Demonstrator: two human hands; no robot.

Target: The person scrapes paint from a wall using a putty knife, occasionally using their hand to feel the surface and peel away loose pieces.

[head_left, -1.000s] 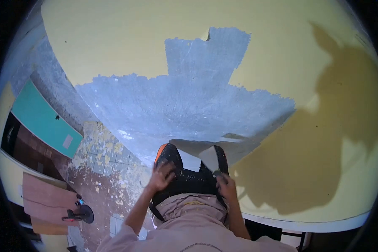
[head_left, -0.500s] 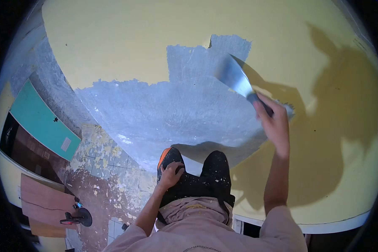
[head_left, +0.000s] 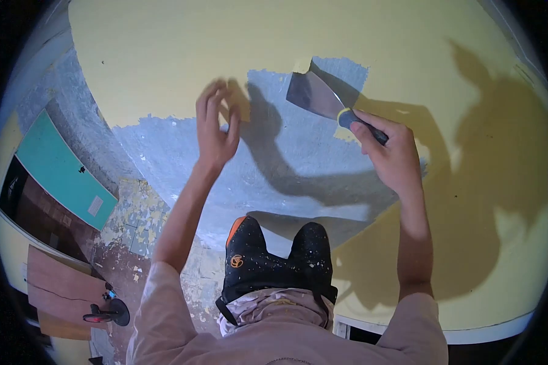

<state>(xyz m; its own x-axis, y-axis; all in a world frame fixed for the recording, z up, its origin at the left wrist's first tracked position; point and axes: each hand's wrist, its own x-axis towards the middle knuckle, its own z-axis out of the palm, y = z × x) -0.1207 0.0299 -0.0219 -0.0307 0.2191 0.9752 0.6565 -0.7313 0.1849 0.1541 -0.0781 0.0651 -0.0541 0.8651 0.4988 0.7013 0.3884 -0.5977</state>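
Note:
My right hand [head_left: 396, 152] grips the dark handle of a wide-bladed paint scraper [head_left: 315, 96]. Its blade lies over the bare grey patch [head_left: 207, 164], the tip right at the ragged upper edge of the yellow paint [head_left: 164, 55]. A small yellow flap of paint [head_left: 302, 65] stands out just above the blade tip. My left hand [head_left: 216, 125] is raised in front of the wall, left of the scraper, with bent fingers apart and nothing in them. It overlaps the border between yellow paint and grey surface.
Paint flakes litter the tiled floor [head_left: 137, 219] at the left. Beyond are a green panel [head_left: 64, 167], a brown board [head_left: 67, 280] and a small fan [head_left: 119, 312]. My paint-specked knees [head_left: 277, 261] are close to the wall. A white ledge [head_left: 481, 333] runs along the lower right.
My left hand has risen from my knee to the wall. The scraper has moved left and slightly up, and a yellow paint flap now shows at its blade tip.

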